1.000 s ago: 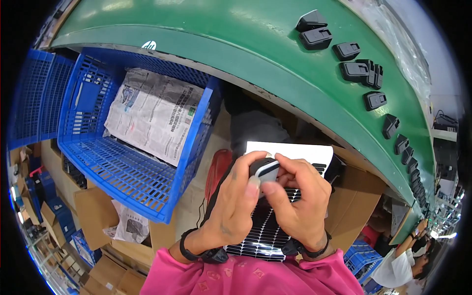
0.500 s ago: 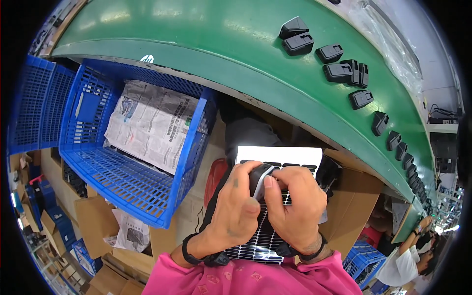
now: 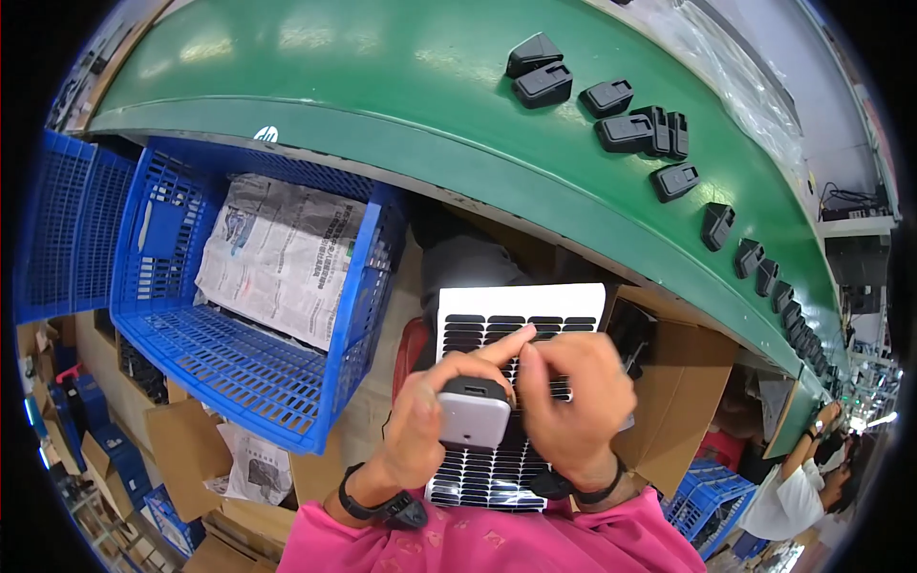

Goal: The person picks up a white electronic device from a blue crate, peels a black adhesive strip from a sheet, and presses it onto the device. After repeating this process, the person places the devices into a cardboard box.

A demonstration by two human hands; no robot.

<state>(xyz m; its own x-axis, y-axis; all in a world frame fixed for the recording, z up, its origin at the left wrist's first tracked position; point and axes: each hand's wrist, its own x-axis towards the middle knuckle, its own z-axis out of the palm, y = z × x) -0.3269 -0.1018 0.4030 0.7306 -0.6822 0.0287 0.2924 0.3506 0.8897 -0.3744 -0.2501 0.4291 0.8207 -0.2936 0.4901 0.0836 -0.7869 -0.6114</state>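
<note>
My left hand (image 3: pixel 413 425) is closed around a small black device with a smooth grey face (image 3: pixel 475 420). A slot-like port shows at its upper end, and my left index finger stretches out past it. Close to that fingertip, my right hand (image 3: pixel 581 396) has its thumb and fingers curled together, slightly blurred. Whatever the right fingers pinch is hidden. Beneath both hands, over my lap, lies a white sheet (image 3: pixel 521 298) with rows of black oblong pieces, some spots showing white.
A long green work surface (image 3: pixel 382 72) curves across the far side, with several black devices (image 3: pixel 626 134) in a line toward the right. Left of me stands a blue crate (image 3: pixel 229 377) lined with newspaper (image 3: pixel 277 253). Cardboard boxes (image 3: pixel 683 392) flank me. Another person (image 3: pixel 788 501) is at far right.
My left hand has lowered the device and turned its grey face up. The left index finger now extends toward the right fingers, which have left the device. The view has shifted slightly.
</note>
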